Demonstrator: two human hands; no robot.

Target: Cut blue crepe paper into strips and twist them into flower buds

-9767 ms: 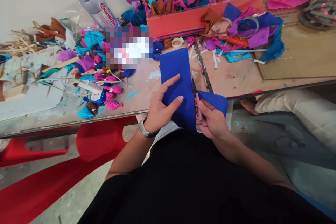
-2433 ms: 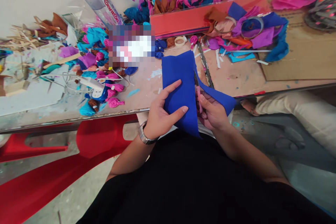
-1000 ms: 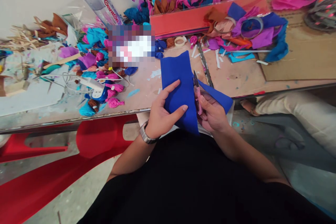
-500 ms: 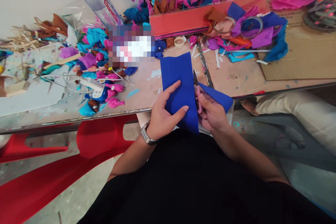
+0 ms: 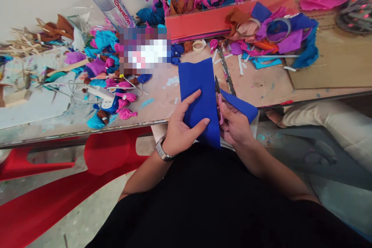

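A blue sheet (image 5: 198, 73) lies at the table's front edge, above my lap. My left hand (image 5: 184, 126) rests on it with thumb and forefinger spread over its face; the other fingers are hidden, so whether they grip it from beneath does not show. Pink-handled scissors (image 5: 220, 110) are in my right hand (image 5: 236, 124), their dark blades pointing away from me along the sheet's right edge. Another blue part (image 5: 242, 107) extends to the right behind my right hand; whether it joins the sheet is hidden.
Crumpled colored pieces (image 5: 106, 40), a bottle (image 5: 112, 4) and a white plug adapter (image 5: 107, 102) are at left. A red-orange pack (image 5: 197, 25) and tape rolls (image 5: 278, 30) lie farther back. A red chair (image 5: 107, 151) stands below left; a person's leg (image 5: 328, 118) is at right.
Almost nothing differs. The blue sheet has shifted very slightly to the right, and both hands keep nearly the same pose.
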